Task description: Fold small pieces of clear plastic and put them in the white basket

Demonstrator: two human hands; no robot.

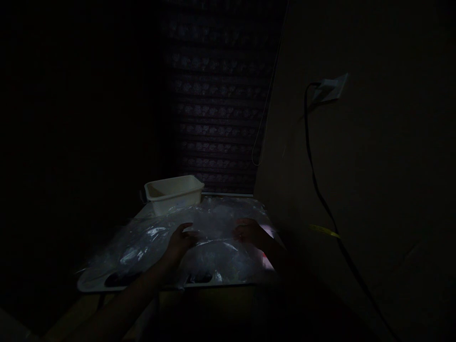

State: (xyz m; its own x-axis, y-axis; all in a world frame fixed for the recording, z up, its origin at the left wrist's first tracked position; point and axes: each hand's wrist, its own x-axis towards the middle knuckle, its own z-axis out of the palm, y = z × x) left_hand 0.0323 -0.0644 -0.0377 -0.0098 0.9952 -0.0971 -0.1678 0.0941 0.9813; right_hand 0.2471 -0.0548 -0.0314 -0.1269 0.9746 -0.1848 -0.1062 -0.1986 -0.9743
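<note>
In the dim light, a clear plastic bag [215,223] stretches between my two hands, its near edge showing as a pale line. My left hand [182,240] grips its left side, the index finger raised apart from the other fingers. At the right side, my right hand [248,231] has its fingers curled onto the plastic. More crinkled clear plastic [142,244] lies under and around both hands, spread over a small white-edged table [89,285]. Darkness hides the exact fingertip contact and whatever the bag may contain.
A white plastic bin [176,197] stands at the table's back left. Something bright with a red patch [267,256] lies by my right forearm. A black cord [313,175] with a yellow tie [324,231] hangs from the wall outlet [331,90]. Behind is a patterned blind [213,109].
</note>
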